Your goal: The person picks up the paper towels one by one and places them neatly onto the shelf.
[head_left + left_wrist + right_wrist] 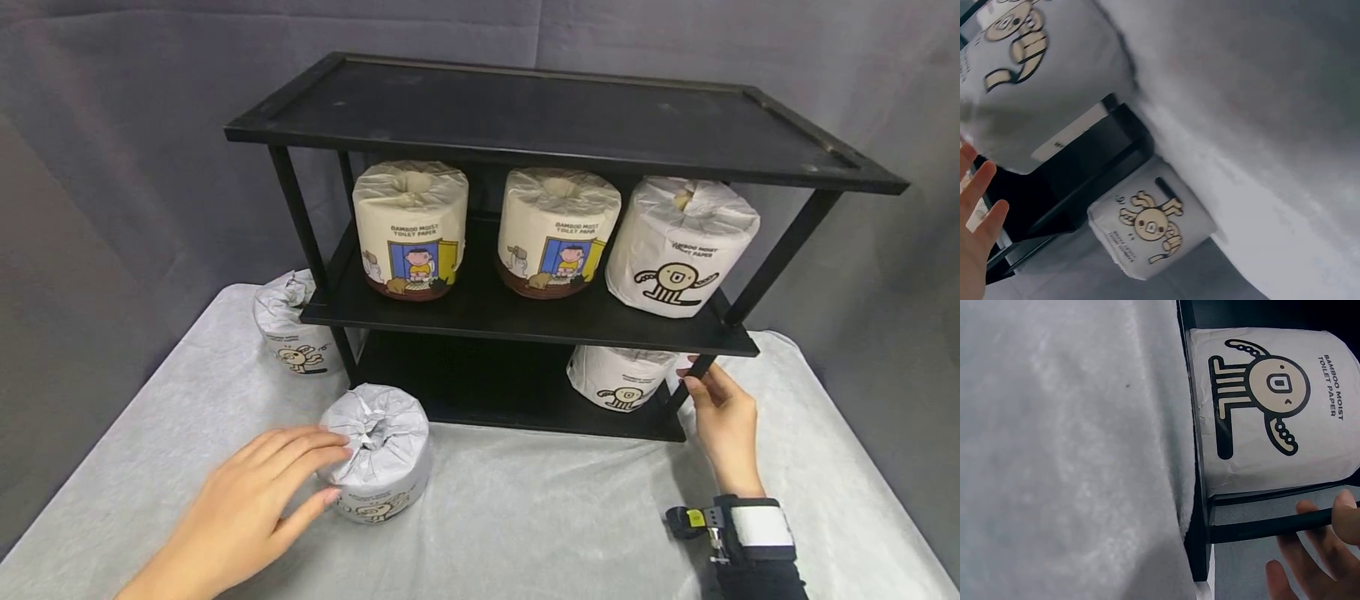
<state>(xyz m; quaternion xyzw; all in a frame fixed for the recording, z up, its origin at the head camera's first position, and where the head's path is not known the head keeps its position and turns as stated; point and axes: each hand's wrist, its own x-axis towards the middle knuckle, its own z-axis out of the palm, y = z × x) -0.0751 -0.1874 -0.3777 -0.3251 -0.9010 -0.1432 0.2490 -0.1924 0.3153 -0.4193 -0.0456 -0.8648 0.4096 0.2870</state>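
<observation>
My left hand [255,492] is beside a white-wrapped toilet roll [382,483] standing on the table, its fingertips at the roll's upper left edge. The fingers are loosely bent and do not close round it. In the left wrist view this roll [1079,81] fills the upper left corner. My right hand [727,425] holds the front right lower post [1266,526] of a black two-tier shelf [525,333], thumb on one side and fingers on the other. Just left of that post, a white toilet roll [618,379] with a cartoon figure stands on the bottom tier.
The middle tier bears two cream toilet rolls, one left [408,208] and one central [555,212], plus a white roll [678,250] at the right. Another white roll [292,325] stands on the table left of the shelf, partly hidden. Grey cloth [150,125] hangs behind.
</observation>
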